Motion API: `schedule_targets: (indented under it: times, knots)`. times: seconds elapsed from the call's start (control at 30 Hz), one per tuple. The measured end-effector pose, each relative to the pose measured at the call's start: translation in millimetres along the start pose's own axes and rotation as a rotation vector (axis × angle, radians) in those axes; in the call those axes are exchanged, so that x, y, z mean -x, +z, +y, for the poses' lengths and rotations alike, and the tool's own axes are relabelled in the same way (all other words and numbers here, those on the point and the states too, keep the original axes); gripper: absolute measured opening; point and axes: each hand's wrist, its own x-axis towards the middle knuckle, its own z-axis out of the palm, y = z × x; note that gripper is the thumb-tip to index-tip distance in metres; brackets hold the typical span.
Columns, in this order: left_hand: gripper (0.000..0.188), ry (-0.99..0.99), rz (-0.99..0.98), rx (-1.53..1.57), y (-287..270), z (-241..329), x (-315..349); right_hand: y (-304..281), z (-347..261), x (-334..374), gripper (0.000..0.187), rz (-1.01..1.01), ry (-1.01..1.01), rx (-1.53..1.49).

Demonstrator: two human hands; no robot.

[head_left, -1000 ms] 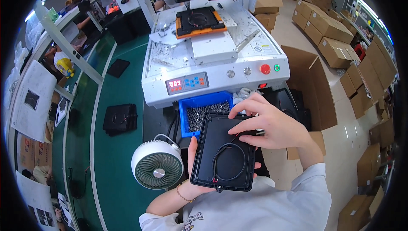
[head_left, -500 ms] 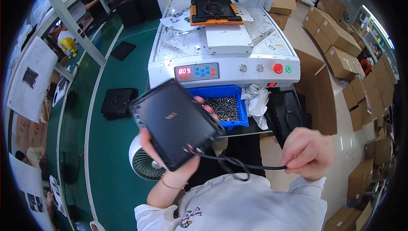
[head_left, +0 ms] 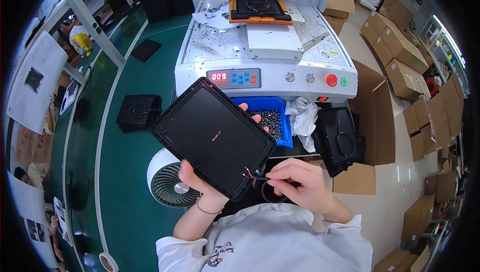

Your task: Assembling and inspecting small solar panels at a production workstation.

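Note:
My left hand (head_left: 200,182) holds a black rectangular plastic panel (head_left: 200,137) with a raised rim, tilted in front of me. The thumb lies over its near edge and the fingertips show past its far edge. Small red and black wires (head_left: 250,173) come out at the panel's near right corner and run into a black cable (head_left: 261,177). My right hand (head_left: 302,184) pinches that cable between thumb and fingers, close to the corner. The cable's loop (head_left: 270,194) hangs below, partly hidden by the hand.
Ahead stands a white press machine (head_left: 295,74) with an orange fixture (head_left: 260,20) bearing another black panel. Under it are a blue bin (head_left: 286,142) of small metal parts and a white cloth (head_left: 302,119). Black panels (head_left: 335,137) lie right, a panel stack (head_left: 137,112) left, beside a white fan (head_left: 160,172).
My right hand has moved left along the cable, from its stretched-out length to close by the panel corner. The panel has tipped, so its glare is gone and its face shows more fully.

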Motion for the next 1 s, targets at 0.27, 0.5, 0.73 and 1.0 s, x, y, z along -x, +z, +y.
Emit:
schedule_targets:
  times: [0.27, 0.5, 0.73, 1.0]
  knots:
    - [0.113, -0.041, 0.019, 0.133, -3, -16, 5, 15, 39, 3, 0.008, 0.073, 0.065, -0.528]
    - [0.113, -0.033, 0.051, 0.040, 0, -22, 7, 19, 41, 8, 0.015, 0.124, 0.217, -0.649]
    - [0.115, 0.003, 0.055, 0.048, -2, -32, 8, 15, 38, 4, 0.008, 0.067, 0.308, -0.732]
    - [0.114, -0.026, 0.098, 0.084, -8, -37, 11, 19, 60, 7, 0.009, 0.095, 0.139, -0.751]
